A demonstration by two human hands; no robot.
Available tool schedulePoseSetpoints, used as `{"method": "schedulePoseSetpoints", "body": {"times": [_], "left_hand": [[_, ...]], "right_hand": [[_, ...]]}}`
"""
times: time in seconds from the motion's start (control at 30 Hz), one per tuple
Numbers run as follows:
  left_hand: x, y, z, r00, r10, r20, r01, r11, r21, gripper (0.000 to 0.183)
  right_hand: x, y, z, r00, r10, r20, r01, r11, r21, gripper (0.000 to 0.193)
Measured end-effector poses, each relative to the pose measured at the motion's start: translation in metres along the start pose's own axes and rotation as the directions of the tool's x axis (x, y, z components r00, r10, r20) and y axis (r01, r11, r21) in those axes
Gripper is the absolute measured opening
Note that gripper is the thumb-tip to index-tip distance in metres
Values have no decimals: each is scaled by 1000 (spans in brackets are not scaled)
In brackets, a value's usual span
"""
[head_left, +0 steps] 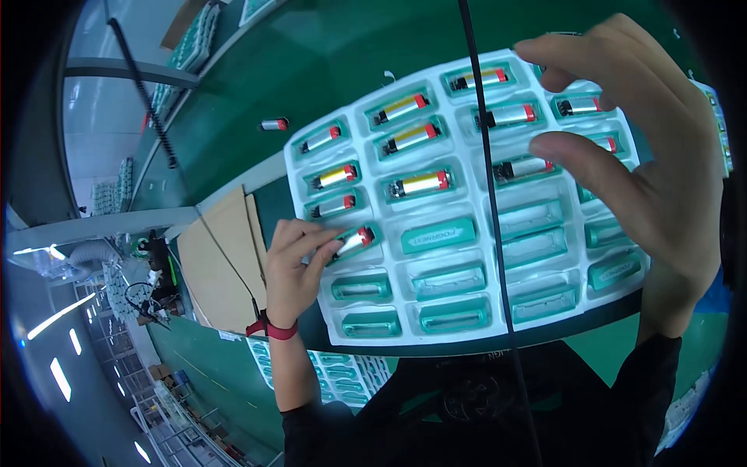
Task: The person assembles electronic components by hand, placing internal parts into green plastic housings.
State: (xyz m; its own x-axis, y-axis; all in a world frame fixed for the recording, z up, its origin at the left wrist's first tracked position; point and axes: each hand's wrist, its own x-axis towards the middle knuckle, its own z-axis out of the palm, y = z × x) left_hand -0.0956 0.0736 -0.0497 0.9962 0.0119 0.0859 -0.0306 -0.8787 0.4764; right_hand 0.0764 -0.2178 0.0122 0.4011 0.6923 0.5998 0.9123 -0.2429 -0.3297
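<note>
A white molded tray (395,317) lies before me, with rows of green-lined pockets. Several pockets hold small cylindrical battery cells (411,138), silver or yellow with red at one end and dark at the other. My left hand (299,261) pinches the dark end of one battery cell (356,242) at a pocket in the tray's left column. Over the upper right of the tray, my right hand (634,140) is raised with thumb and fingers spread and nothing between them. It partly hides the pockets there. Nearer pockets hold no cells.
A loose cell (274,124) lies on the green bench (233,159) beyond the tray. Brown cardboard (218,261) rests at the left. A red wrist strap (278,330) with a cord circles my left wrist. A black cable (492,179) hangs across the view. Another tray (334,375) sits lower down.
</note>
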Motion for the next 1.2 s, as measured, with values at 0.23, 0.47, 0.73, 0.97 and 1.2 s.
{"method": "schedulePoseSetpoints", "body": {"times": [0.23, 0.47, 0.73, 0.97, 1.2], "left_hand": [[-5, -4, -9, 992, -27, 127, 20, 998, 54, 23], [24, -33, -36, 951, -240, -198, 203, 961, -187, 15], [123, -126, -32, 973, 183, -140, -78, 834, 546, 29], [130, 5, -33, 910, -169, -380, -164, 694, -701, 33], [95, 98, 9, 933, -70, -354, -345, 109, -932, 20]], "right_hand": [[1, -7, -20, 998, 33, -53, -37, 996, -82, 44], [-9, -3, -50, 994, 97, -47, -105, 974, -203, 41], [-7, -25, -34, 981, 59, 186, -18, 976, -218, 37], [-1, -17, -14, 984, 168, 59, -171, 983, 61, 45], [-1, -24, 8, 905, 395, 159, -398, 651, 647, 46]]}}
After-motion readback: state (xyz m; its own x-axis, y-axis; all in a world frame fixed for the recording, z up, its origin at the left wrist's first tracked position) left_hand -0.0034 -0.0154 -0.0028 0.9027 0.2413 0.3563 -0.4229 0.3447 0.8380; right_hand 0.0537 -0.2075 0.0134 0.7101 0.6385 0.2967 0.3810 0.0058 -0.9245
